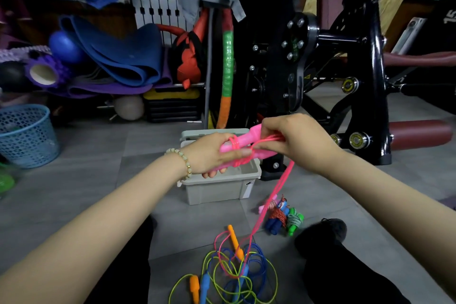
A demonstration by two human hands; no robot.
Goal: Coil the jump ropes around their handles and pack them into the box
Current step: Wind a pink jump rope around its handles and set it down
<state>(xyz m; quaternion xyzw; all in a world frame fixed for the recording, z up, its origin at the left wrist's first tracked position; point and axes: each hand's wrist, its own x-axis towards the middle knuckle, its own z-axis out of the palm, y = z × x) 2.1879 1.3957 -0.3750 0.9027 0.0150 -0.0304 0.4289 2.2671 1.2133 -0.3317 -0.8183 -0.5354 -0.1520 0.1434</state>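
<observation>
Grey floor tiles [74, 192] fill the lower frame, with rolled mats [118, 57] and a black exercise machine [365, 69] across the top. At centre, your left hand [212, 158] grips two pink handles [254, 134] held side by side, with a few turns of pink cord [277, 189] already round them. Your right hand [298, 142] pinches the cord just beside the handles, and the rest trails down to the floor, so this rope looks only partly wound. Behind your hands sits the open grey box [217, 192]; what shows of its inside holds no rope. Small wound bundles [283, 217] lie right of the box, unpacked. At the bottom edge, orange-handled and blue-handled ropes [237, 271] lie tangled, yet to be coiled.
</observation>
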